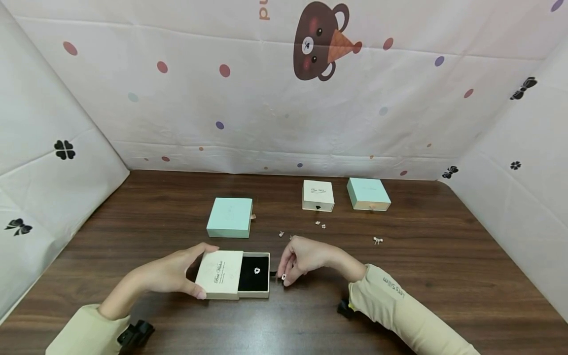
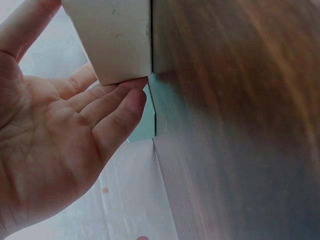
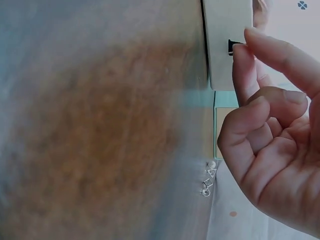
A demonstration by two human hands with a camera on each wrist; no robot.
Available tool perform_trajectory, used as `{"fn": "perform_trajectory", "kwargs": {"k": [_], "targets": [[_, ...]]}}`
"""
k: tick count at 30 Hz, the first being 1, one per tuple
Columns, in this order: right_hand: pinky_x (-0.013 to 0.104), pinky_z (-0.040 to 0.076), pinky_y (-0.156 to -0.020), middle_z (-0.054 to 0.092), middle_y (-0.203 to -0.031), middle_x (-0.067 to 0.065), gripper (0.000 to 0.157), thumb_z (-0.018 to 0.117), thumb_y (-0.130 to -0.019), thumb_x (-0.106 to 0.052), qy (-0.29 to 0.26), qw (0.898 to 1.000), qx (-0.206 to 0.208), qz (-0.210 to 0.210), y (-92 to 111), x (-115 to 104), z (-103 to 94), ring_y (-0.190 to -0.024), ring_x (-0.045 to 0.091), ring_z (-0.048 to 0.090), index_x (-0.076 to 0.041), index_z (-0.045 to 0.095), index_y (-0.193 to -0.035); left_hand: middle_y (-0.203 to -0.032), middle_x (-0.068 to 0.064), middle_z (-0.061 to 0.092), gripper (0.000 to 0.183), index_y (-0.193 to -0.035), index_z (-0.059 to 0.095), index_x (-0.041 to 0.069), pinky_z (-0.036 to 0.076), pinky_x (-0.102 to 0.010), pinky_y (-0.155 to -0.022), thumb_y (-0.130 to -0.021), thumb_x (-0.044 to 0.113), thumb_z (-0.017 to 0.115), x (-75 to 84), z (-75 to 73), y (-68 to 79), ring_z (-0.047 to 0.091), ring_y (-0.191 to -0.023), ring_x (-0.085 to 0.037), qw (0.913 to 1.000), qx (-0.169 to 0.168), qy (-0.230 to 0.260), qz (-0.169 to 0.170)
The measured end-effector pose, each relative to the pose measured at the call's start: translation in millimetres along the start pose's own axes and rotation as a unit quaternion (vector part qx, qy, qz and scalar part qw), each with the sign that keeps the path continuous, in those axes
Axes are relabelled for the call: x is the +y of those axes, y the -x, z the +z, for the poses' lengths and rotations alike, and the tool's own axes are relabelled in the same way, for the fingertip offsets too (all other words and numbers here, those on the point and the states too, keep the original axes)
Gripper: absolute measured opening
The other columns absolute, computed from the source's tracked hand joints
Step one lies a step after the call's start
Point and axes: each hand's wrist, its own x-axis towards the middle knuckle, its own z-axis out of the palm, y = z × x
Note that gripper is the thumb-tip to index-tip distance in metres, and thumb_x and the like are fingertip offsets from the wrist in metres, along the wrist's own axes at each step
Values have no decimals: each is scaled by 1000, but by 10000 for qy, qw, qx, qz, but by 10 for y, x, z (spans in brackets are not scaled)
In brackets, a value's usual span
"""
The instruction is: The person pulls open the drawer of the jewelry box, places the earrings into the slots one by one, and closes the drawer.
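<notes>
A cream slide-out jewelry box point(image 1: 219, 274) lies on the table with its drawer point(image 1: 268, 288) partly pulled out to the right. On the drawer's black lining point(image 1: 248, 283) sits a small silver earring point(image 1: 257, 270). My left hand point(image 1: 170, 272) holds the box's outer sleeve between thumb and fingers; the left wrist view shows the fingers against the sleeve point(image 2: 112, 42). My right hand point(image 1: 303, 259) pinches a tiny silver earring point(image 1: 284, 277) between thumb and fingertip, beside the drawer's black ribbon tab point(image 3: 231, 47). In the right wrist view the fingertips hide this earring.
Behind the hands stand a mint box point(image 1: 229, 217), a small white box point(image 1: 318, 195) and another mint box point(image 1: 369, 194). Small earrings lie about: one point(image 1: 281, 234) near the right hand, a pair point(image 1: 320, 225) and another cluster point(image 1: 377, 240). A patterned cloth point(image 1: 257, 108) encloses the table.
</notes>
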Motion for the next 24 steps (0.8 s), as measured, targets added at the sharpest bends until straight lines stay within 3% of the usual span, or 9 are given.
{"fn": "perform_trajectory", "kwargs": {"k": [10, 18, 24], "targets": [[17, 36, -47, 66, -64, 3, 13, 74, -69, 3, -361, 9988, 249, -218, -42, -38, -23, -51, 2, 49, 6, 70, -81, -133, -22, 42, 90, -133, 35, 3, 29, -59, -95, -63, 41, 78, -4, -2, 1, 34, -123, -38, 10000, -13, 25, 29], [17, 41, -51, 67, -66, 3, 11, 76, -70, -3, -222, 9979, 389, -463, -79, -55, -13, -55, 3, 54, -1, 73, -80, -132, -22, 42, 91, -133, 35, 2, 30, -59, -95, -63, 43, 78, -7, -4, 1, 35, -123, -39, 10000, -2, -23, 90], [16, 38, -47, 68, -65, 6, 12, 74, -71, -1, -220, 9976, 381, -535, -105, -89, 3, -50, 2, 52, 1, 73, -83, -132, -23, 42, 91, -132, 35, 1, 30, -59, -95, -63, 43, 78, 2, -4, 5, 35, -122, -38, 9999, -16, 21, 97]]}}
